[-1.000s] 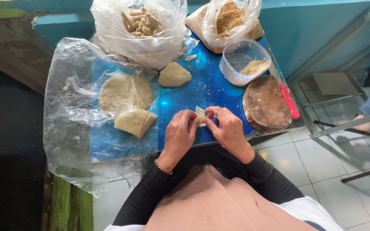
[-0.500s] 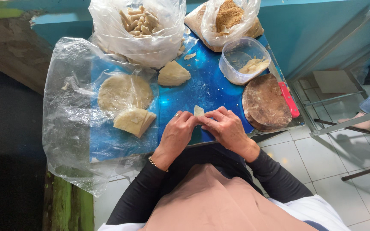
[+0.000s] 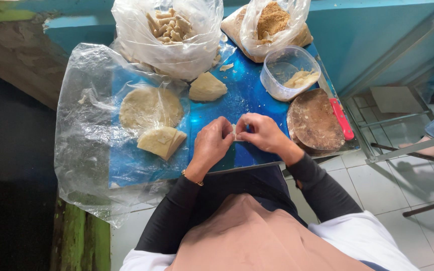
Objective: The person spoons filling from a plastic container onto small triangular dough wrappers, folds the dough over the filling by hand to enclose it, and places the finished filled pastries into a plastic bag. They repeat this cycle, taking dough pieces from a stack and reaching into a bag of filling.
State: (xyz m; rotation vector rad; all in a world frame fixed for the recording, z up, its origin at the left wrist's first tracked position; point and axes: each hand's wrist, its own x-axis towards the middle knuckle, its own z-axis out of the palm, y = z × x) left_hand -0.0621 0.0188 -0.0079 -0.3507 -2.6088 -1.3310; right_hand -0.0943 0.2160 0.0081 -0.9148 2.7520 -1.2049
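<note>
both hands have drawn closer, left hand and right hand pinching the small pale dough piece over the blue tabletop; steady, even pressure would seal it best.

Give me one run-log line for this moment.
left hand: pinching dough piece | right hand: pinching same piece | position: over blue table | nearby: folded dough stack

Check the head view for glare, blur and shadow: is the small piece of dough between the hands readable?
Head view: daylight is even and focus sharp; glare streaks the shiny blue tabletop and the crinkled clear plastic sheet. The small pale dough piece is mostly hidden between the left hand and right hand, so its shape is unclear. The left edge falls into deep shadow; wide-angle distortion bends the edges.
</note>
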